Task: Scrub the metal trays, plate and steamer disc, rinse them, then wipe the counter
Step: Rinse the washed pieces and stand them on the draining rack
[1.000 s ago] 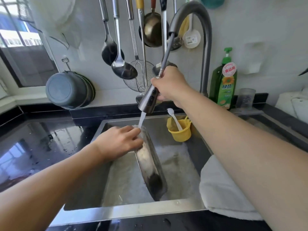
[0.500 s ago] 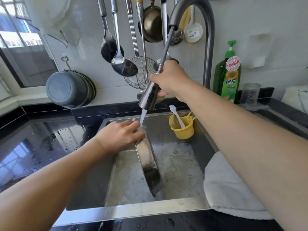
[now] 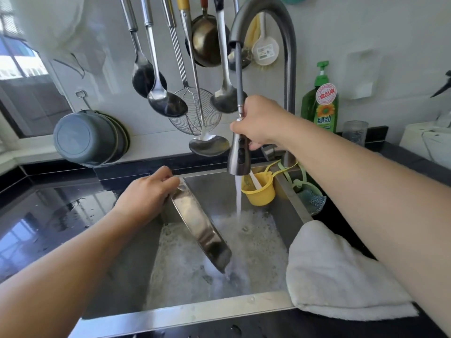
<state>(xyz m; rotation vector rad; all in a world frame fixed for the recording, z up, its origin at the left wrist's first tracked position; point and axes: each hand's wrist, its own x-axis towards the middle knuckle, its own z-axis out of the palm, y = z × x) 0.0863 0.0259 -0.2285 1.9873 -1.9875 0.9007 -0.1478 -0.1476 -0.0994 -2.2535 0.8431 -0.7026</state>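
Your left hand [image 3: 146, 193] grips the metal tray [image 3: 200, 225] by its upper rim, tilted edge-on over the sink [image 3: 219, 311]. Right hand [image 3: 258, 120], fingers wrapped round the spray head [image 3: 239, 154], pours just beyond the tray. Swing the stream onto the tray's face.

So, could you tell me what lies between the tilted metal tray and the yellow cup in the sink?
In the head view, only the falling water stream from the sprayer head lies between the metal tray and yellow cup, above foamy water.
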